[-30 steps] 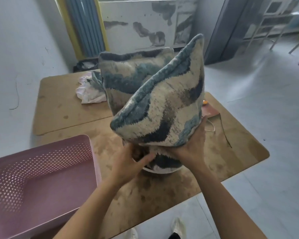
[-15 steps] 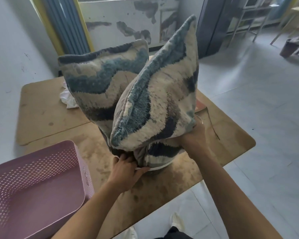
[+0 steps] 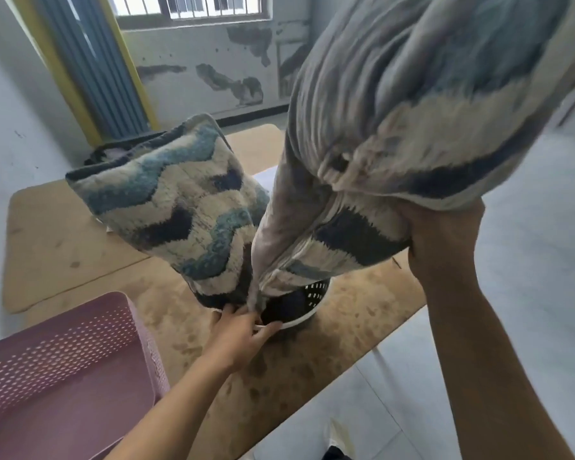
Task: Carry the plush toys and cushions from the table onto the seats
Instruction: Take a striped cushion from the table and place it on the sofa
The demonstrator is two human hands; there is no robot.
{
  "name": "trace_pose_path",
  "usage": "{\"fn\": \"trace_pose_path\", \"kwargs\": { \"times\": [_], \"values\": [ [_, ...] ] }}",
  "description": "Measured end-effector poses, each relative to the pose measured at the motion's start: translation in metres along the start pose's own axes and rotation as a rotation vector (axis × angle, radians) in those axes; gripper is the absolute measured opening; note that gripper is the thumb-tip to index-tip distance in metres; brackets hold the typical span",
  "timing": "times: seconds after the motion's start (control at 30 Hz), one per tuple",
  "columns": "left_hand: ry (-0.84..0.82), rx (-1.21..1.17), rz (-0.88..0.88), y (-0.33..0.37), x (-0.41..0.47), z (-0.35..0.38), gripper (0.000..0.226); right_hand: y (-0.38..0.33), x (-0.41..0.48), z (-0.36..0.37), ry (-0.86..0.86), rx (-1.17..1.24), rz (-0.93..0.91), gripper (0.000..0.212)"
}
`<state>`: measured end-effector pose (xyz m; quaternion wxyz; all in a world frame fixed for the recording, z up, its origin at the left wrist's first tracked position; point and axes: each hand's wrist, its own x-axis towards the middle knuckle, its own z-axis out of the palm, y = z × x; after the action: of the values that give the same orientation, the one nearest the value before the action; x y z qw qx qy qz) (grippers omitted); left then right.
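Note:
Two blue, cream and navy wave-patterned cushions stand in a round white perforated basket on the brown table. My right hand grips the near cushion by its lower edge and holds it high, close to the camera; its bottom corner still hangs into the basket. The far cushion leans left, still in the basket. My left hand presses on the basket's front rim beside the cushions' lower corners, fingers curled over the rim.
A pink perforated plastic crate sits at the table's near left corner. Behind the table are a blue-and-yellow curtain and a stained wall under a barred window. Grey tiled floor lies to the right. No seat is visible.
My right hand has lifted the near cushion up and toward the camera, pulling it mostly out of the basket. My left hand has shifted onto the basket's rim. The far cushion stays put.

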<state>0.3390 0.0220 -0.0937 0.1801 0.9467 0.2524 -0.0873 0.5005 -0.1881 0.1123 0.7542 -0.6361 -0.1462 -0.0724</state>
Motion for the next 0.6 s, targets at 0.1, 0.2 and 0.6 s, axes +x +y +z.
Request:
{"fn": "trace_pose_path", "kwargs": {
  "times": [0.1,0.2,0.6],
  "values": [
    [0.223,-0.126,0.016,0.009,-0.006,0.003,0.077,0.003,-0.009,-0.023,0.144,-0.06,-0.013,0.081],
    [0.455,-0.232,0.207,0.037,-0.011,-0.004,0.108,0.01,-0.029,-0.052,0.278,-0.148,0.015,0.075],
    [0.384,-0.68,0.794,0.268,-0.053,-0.043,0.083,-0.035,-0.102,-0.224,0.677,0.125,0.094,0.102]
  ]
}}
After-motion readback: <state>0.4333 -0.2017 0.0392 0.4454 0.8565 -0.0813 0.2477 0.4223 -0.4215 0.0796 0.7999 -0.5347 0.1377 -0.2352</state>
